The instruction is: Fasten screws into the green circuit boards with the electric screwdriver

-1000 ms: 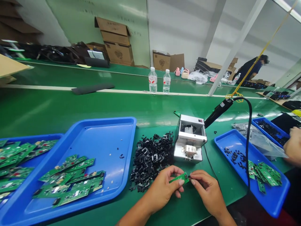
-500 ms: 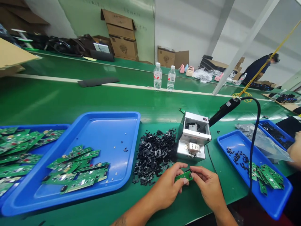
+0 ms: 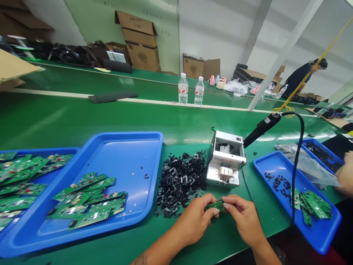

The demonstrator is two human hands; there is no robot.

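- The left hand pinches a small green board between thumb and fingers, just in front of the white machine; a slack thumb could let it tilt or drop onto the green bench.
- The right hand has thumb and forefinger bunched at the board's right end; from here I can't fairly tell whether they grip a tiny part too; if they do, pressing askew could bend it or make it spring away.
- The heap of black clips lies near the left hand; a careless knuckle could scatter them, and anything small falling there would be hard to find.
- The black cord of the hanging screwdriver loops down across the right-hand blue tray; a wide swing of the right arm could snag it and jerk the tool.
- Boards overlap in the left-hand blue tray; adding others roughly could scrape their components.
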